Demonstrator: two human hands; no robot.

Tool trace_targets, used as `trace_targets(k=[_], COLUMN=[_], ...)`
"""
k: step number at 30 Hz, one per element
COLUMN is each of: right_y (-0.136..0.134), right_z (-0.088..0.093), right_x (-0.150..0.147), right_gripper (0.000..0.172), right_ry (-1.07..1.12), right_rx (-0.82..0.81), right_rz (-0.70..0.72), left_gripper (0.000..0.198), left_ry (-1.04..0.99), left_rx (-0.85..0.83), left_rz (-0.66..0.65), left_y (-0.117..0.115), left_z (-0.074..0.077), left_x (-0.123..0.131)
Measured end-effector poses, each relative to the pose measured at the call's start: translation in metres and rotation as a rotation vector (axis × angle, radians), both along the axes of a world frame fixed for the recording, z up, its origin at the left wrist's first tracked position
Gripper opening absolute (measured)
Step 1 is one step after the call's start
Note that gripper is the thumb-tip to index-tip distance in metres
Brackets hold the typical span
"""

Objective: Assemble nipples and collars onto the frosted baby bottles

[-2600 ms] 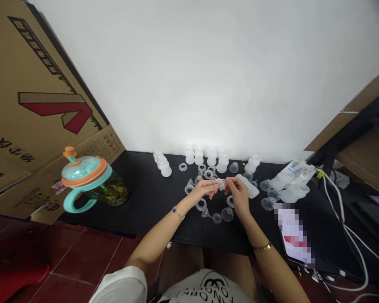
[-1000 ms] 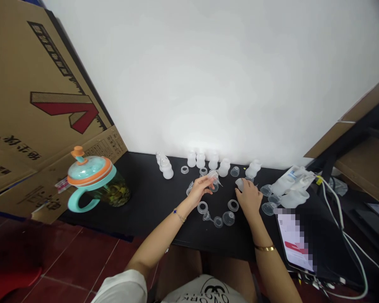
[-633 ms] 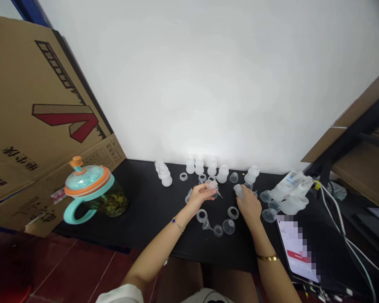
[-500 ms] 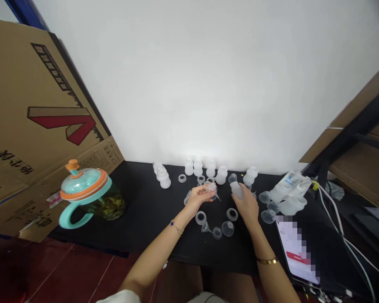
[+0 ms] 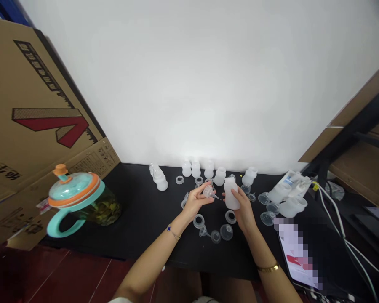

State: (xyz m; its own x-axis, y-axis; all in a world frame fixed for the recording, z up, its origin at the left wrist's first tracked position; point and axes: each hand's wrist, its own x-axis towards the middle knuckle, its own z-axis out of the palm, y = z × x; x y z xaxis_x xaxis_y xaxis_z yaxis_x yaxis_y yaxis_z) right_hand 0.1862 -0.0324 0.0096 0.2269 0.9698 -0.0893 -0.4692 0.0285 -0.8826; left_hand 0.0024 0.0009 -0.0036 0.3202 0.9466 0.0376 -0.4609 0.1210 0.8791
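Observation:
My right hand is closed round a small white plastic bottle, held upright above the black table. My left hand pinches a small clear pointed nozzle cap just left of the bottle, its tip aimed toward it. The two hands are close together but the parts are apart. Below the hands lie several clear rings and caps. A row of white bottles stands along the wall.
A jug with a teal handle and an orange-rimmed lid stands at the left, in front of a cardboard box. More clear cups and bottles lie at the right, near a phone and white cables.
My right hand let go of the small part, reached right, picked up a white bottle from the table and raised it upright beside the left hand, which kept the nozzle cap.

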Motion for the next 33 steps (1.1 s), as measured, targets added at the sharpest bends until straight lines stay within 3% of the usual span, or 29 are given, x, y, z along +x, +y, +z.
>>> trace_targets(k=[5, 12, 18, 25, 33], right_y=[-0.002, -0.002, -0.005, -0.006, -0.007], right_z=[0.007, 0.006, 0.007, 0.008, 0.008], right_x=[-0.002, -0.001, -0.004, -0.005, -0.006], right_gripper=[0.04, 0.035, 0.026, 0.027, 0.027], right_ry=[0.191, 0.354, 0.271, 0.144, 0.063], right_rx=[-0.075, -0.077, -0.093, -0.07, -0.046], right_rz=[0.099, 0.159, 0.151, 0.197, 0.215], left_gripper=[0.06, 0.061, 0.054, 0.06, 0.065], left_ry=[-0.006, 0.002, -0.019, -0.038, -0.007], left_rx=[-0.032, -0.085, -0.089, -0.094, -0.1], left_rz=[0.02, 0.039, 0.027, 0.029, 0.024], left_y=[-0.003, -0.002, -0.001, 0.001, 0.002], left_z=[0.006, 0.011, 0.01, 0.001, 0.003], left_x=[-0.001, -0.005, -0.006, -0.006, -0.005])
